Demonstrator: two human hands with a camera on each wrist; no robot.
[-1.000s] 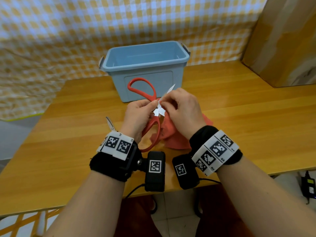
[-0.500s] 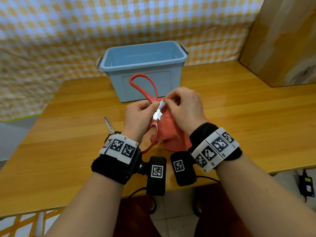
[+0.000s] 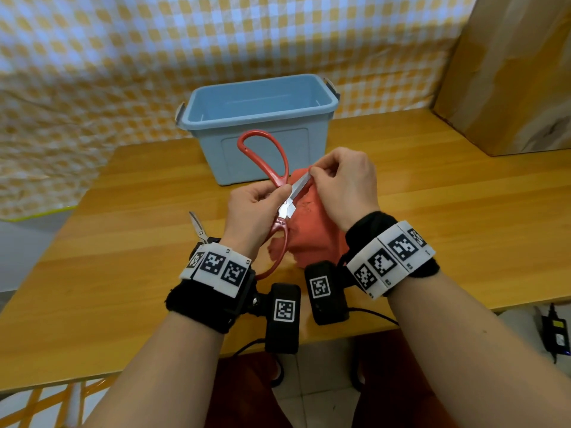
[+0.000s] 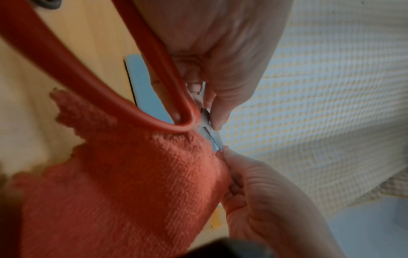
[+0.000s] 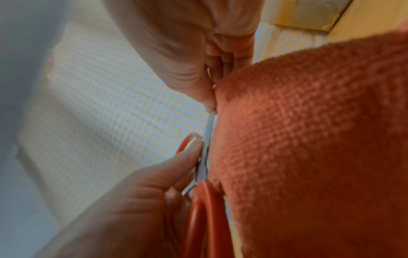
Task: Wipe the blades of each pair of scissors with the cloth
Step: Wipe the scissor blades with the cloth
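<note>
Soft, even daylight filled the head view, with faint sheen on the pale wooden counter (image 3: 463, 230) toward 3 o'clock and wide-angle bending at the edges. Both wrist views were dimmer, close-up and blurred, darkest at 6 o'clock.

two scissors, one cloth, one bin
red-handled scissors (image 3: 279, 177) and a second pair (image 3: 198, 227) lying on the desk (image 3: 463, 217); one red cloth (image 3: 312, 230); one blue bin (image 3: 259, 125).
</note>
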